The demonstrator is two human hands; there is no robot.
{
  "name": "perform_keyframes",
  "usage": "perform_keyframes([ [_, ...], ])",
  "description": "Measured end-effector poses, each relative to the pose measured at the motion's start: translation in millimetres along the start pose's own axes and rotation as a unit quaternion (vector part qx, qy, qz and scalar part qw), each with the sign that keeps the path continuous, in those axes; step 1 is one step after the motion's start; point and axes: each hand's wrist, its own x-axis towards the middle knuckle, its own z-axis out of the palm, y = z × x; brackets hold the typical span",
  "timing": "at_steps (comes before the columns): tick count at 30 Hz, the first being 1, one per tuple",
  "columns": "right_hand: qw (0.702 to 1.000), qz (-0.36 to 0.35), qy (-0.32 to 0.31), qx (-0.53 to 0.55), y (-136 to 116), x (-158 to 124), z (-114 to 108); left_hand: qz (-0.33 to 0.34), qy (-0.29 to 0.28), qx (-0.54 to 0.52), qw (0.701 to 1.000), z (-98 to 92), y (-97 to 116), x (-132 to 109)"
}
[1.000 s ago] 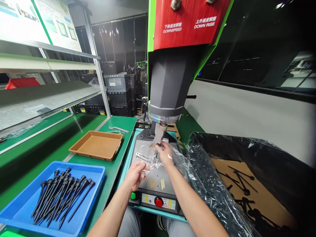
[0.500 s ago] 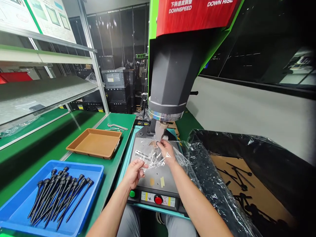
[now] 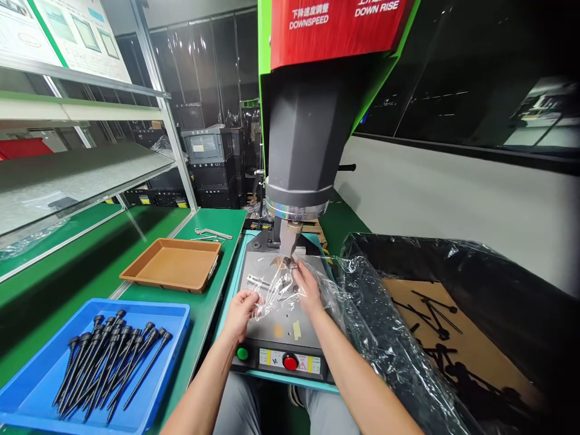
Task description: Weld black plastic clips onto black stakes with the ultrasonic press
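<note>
Clear plastic film [image 3: 274, 296] stretches between my two hands over the grey metal plate [image 3: 267, 329] of the press. My left hand [image 3: 242, 311] is closed on the film's near left edge. Further up, my right hand [image 3: 307, 284] is closed at the film's right side, its fingertips close below the press's metal tip [image 3: 288, 238]. A small dark piece [image 3: 286, 261] shows at that tip, partly behind the film. Reflections on the plastic blur what lies under it.
A blue tray [image 3: 179, 341] of several black rods and a brown tray [image 3: 165, 281] stand left, wrenches [image 3: 212, 233] behind. At right is a plastic-lined box [image 3: 362, 320] with black rods on cardboard. Green [image 3: 242, 354] and red [image 3: 290, 362] buttons front the press.
My left hand has moved slightly left, with its fingers pinched more tightly on the film. The dark piece near the tip is now visible beside my right hand. The view has shifted slightly.
</note>
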Motion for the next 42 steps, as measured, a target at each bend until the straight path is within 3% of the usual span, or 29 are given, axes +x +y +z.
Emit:
perform_keyframes([
  [5,0.988,0.075,0.027,0.133,16,-28,-23,0.012,0.013,0.031,0.999,-6.1,-3,4],
  [13,0.945,0.163,-0.011,0.282,4,-67,-47,0.015,0.043,0.062,0.997,-10.9,-8,7],
  [19,0.936,0.196,-0.037,0.29,6,-95,-55,0.006,0.06,0.048,0.997,-19.1,-16,13],
  [26,0.918,0.238,0.002,0.319,13,-111,-67,0.005,0.069,0.076,0.995,-40.7,-29,19],
  [42,0.925,0.247,0.022,0.287,19,-119,-78,0.011,0.054,0.097,0.994,-56.3,-38,26],
])
